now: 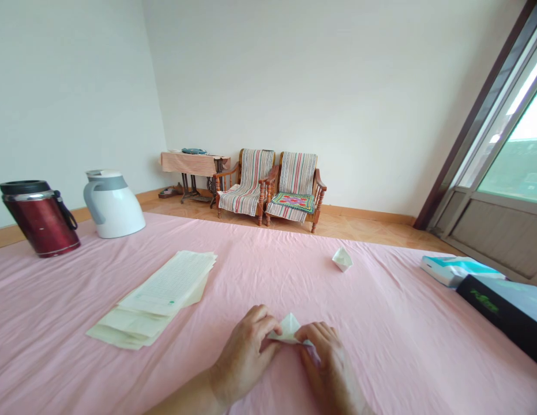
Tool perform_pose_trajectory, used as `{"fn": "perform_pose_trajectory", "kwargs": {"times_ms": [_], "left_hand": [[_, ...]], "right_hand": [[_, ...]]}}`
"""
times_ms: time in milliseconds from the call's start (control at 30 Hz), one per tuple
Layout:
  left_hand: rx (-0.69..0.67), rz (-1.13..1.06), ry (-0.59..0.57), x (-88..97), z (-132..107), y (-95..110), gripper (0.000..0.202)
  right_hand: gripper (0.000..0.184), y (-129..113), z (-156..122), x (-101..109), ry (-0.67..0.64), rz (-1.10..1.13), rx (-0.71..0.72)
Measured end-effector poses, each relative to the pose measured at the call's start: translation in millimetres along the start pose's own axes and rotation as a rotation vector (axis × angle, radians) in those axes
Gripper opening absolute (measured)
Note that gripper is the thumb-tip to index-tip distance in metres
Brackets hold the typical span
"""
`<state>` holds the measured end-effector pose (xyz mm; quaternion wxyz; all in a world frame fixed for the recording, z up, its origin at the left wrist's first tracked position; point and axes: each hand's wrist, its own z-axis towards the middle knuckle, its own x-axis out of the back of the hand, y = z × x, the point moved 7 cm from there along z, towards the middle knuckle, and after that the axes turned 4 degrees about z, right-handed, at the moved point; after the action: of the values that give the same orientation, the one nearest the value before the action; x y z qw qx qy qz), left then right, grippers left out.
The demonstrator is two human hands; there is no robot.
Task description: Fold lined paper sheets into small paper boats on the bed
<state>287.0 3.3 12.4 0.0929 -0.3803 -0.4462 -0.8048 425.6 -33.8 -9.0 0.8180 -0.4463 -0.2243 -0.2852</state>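
Observation:
A small piece of folded white paper [289, 327], pointed at the top, is held between my two hands just above the pink cloth. My left hand [246, 349] pinches its left corner between thumb and fingers. On the other side, my right hand [326, 360] grips the right corner, its fingers curled over the paper. The lower part of the paper is partly hidden by my fingers. Farther off to the right, a finished-looking folded paper boat [342, 260] sits on the cloth. To the left lies a fanned stack of lined paper sheets [164, 297].
The pink tablecloth [268, 253] covers the surface. At the back left stand a red thermos mug [43, 222] and a white jug [119, 210]. A tissue pack [461, 270] and a black box [502, 311] lie at the right. Two wooden armchairs [294, 178] stand beyond.

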Motion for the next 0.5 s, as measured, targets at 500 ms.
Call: {"fn": "perform_pose_trajectory", "kwargs": {"times_ms": [500], "left_hand": [[0.181,-0.545,0.021,-13.3,9,-4,0.021]], "right_hand": [[0.038,19,4,-12,0.144,0.943,-0.462]]}}
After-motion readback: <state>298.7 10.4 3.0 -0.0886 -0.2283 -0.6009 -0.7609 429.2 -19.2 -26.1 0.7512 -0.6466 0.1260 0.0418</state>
